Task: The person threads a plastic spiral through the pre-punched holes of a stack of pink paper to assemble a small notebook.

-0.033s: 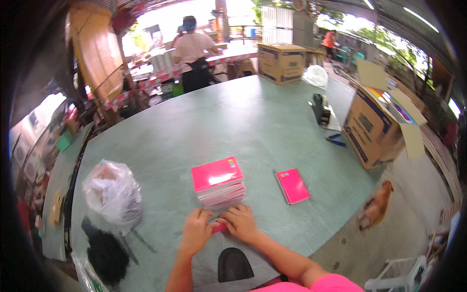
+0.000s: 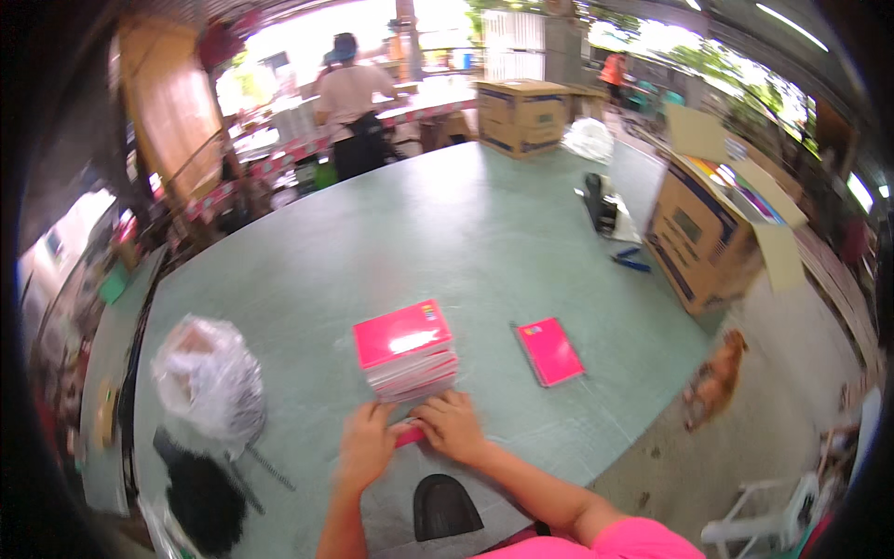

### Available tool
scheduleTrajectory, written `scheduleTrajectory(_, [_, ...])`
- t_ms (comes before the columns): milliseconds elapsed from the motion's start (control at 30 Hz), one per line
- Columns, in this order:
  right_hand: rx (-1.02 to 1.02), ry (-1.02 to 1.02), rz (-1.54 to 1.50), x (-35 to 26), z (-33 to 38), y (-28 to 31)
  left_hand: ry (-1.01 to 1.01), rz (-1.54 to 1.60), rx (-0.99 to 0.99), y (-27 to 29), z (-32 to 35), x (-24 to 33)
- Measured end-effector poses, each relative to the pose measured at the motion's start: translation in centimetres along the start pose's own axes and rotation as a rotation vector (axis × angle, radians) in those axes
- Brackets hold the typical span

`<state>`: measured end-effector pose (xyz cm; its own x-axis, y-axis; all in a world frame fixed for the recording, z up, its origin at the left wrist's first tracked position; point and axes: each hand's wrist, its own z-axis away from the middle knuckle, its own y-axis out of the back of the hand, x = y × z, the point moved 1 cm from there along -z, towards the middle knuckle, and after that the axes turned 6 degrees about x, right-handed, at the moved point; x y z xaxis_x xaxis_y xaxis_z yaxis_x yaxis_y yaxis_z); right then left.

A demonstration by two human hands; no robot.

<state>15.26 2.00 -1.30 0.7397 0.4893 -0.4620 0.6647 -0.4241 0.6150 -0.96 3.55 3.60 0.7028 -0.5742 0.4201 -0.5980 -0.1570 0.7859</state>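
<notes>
Head view: pink booklet [image 2: 410, 435] on worktop [image 2: 307, 252], just nearside of the booklet stack [image 2: 406, 354]. Right hand [image 2: 450, 427]: grip closed on it. Left hand [image 2: 370, 443]: at its left end, blurred; closure cannot be told. Right of the stack, one coiled notebook [image 2: 550, 352] looks finished; handled piece seems unfinished, stack likely pending.

I work in an open-sided workshop: a broad green table [image 2: 307, 256] before me bears stacked pink notebooks [image 2: 402, 337] and a loose wire coil [image 2: 271, 469], cardboard cartons [image 2: 521, 119] stand at its edges, a co-worker [image 2: 346, 104] stands at another bench [image 2: 438, 97], tube lights [image 2: 792, 27] glow under the roof [image 2: 731, 33], and trees [image 2: 715, 80] show in daylight beyond.
</notes>
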Motion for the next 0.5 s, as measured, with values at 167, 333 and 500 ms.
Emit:
scheduleTrajectory(167, [0.06,0.035,-0.025,-0.2,-0.5,-1.7,0.063,-0.044,-0.148,0.4,0.5,-1.6])
scheduleTrajectory(333, [0.032,-0.004,-0.095,0.2,0.3,-1.3,0.062,0.04,-0.049,0.3,0.3,0.1])
scheduleTrajectory(500, [0.136,0.057,-0.165,0.1,0.1,-1.0,-0.031,-0.039,-0.065,-0.1,0.7,-1.4])
